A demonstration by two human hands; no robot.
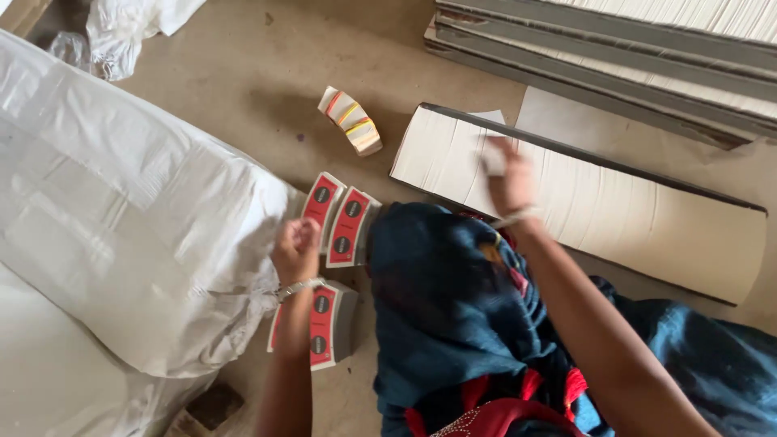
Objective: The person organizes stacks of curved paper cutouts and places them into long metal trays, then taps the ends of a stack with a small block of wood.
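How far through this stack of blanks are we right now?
Done: three red stacks sit by the left hand, and one banded bundle lies apart on the floor. In hand: the right hand reaches onto the long white row, fingers blurred. Left: most of that row, plus more rows behind.

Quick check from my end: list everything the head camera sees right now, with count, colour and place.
Long card stack: one, cream, fanned on the floor, right of centre.
Red card stacks: three, red faces with dark spots, floor at centre left.
Banded bundle: one, cream with coloured bands, floor at upper centre.
Flat stacks: several, grey-edged, top right.
Sacks: two or so, white, left.
Plastic wrap: one, clear and white, top left.
Floor: bare, brown.
Blue cloth: over the lap, bottom centre.
Left hand: fingers curled over the red stacks.
Right hand: on the long stack, blurred.
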